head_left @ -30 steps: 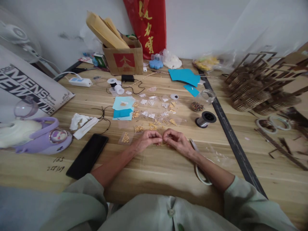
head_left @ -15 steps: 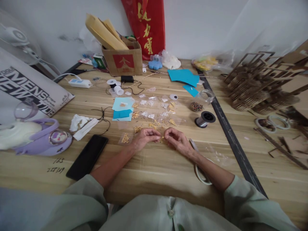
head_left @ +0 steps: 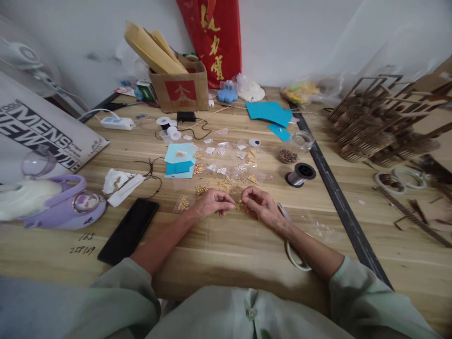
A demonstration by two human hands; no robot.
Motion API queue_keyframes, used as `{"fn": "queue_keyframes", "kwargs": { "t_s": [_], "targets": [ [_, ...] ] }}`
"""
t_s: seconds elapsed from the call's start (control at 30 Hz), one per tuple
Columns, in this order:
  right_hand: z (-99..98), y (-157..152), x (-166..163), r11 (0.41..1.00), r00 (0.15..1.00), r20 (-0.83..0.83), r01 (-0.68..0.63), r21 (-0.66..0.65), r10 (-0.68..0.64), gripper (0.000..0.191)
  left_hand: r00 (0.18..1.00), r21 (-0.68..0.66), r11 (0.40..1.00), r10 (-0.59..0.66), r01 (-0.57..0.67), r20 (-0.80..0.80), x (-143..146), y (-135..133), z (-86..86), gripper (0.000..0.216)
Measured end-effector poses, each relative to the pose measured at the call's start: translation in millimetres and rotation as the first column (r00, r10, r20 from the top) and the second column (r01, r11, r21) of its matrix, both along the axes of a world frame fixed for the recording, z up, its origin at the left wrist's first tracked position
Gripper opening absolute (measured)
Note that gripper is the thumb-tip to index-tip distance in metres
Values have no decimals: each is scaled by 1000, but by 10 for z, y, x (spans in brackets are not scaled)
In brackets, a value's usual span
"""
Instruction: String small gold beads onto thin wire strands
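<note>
Between my two hands, just above the wooden table, is a small gold beaded piece (head_left: 239, 205); its details are too small to make out. My right hand (head_left: 262, 207) pinches it between thumb and fingertips. The thumb and forefinger of my left hand (head_left: 213, 203) are pressed together at its left edge. A thin wire (head_left: 236, 192) arcs up between the hands. Beyond the fingers lie several heaps of gold beads (head_left: 226, 182) and small silver-coloured pieces (head_left: 221, 170) on clear bags. One bag of gold beads (head_left: 183, 203) rests beside my left wrist.
A black phone (head_left: 127, 230) lies left of my left forearm. Under my right forearm are scissors (head_left: 294, 256) with white handles. A wire spool (head_left: 301, 175) and a heap of dark beads (head_left: 288, 156) stand to the right. Blue cards (head_left: 179, 167) lie left of the beads.
My left and right fingertips have moved slightly apart, and more of the gold piece shows between them. A thin wire arc now shows above it.
</note>
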State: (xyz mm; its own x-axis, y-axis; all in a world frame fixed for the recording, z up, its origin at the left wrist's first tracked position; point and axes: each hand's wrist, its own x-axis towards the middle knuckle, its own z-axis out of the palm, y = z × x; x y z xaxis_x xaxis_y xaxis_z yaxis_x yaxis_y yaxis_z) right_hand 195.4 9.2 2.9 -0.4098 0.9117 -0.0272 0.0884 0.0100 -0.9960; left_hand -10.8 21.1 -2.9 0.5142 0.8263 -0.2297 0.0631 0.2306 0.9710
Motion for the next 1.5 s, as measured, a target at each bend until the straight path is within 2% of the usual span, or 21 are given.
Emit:
{"fn": "queue_keyframes", "kwargs": {
  "t_s": [0.2, 0.27, 0.4, 0.57, 0.67, 0.77, 0.9, 1.03, 1.2, 1.3, 1.5],
  "targets": [
    [-11, 0, -4, 1000, 1000, -3, -13, 16, 13, 30, 983, -21, 987, -162, 161, -82, -54, 4, 81, 31],
    [-20, 3, -2, 1000, 1000, -8, -17, 18, 17, 30, 981, -5, 985, -171, 171, -92, -64, 0, 104, 28],
    [-45, 13, 8, 1000, 1000, -23, -20, 24, 21, 28, 997, 44, 997, -61, 64, -54, -62, -8, 120, 25],
    [-23, 4, 6, 998, 999, 24, -43, 47, 42, 26, 989, 88, 989, 115, -123, 89, -11, -15, 48, 22],
    [8, -11, -4, 996, 997, 53, -61, 66, 57, 27, 965, 41, 981, 178, -189, 194, 41, -35, 6, 20],
    [9, -21, -12, 994, 997, 56, -63, 85, 58, 28, 928, -41, 979, 201, -199, 313, 100, -68, 3, 19],
    [-31, -22, -14, 980, 995, 86, -59, 190, 43, 26, 889, -176, 964, 253, -199, 382, 170, -105, 33, 21],
    [-49, -22, -4, 904, 984, 167, -121, 410, 56, 16, 885, -250, 945, 293, -211, 361, 201, -115, 35, 24],
    [-48, -39, 20, 786, 967, 256, -155, 599, -4, 9, 912, -253, 945, 279, -206, 301, 199, -112, -7, 24],
    [-44, -46, 29, 712, 947, 313, -174, 680, -68, 11, 929, -207, 944, 299, -256, 217, 195, -110, -39, 25],
    [-16, -35, 28, 632, 932, 336, -180, 753, -135, 12, 947, -32, 949, 316, -315, 49, 190, -108, -41, 21]
  ]
}}
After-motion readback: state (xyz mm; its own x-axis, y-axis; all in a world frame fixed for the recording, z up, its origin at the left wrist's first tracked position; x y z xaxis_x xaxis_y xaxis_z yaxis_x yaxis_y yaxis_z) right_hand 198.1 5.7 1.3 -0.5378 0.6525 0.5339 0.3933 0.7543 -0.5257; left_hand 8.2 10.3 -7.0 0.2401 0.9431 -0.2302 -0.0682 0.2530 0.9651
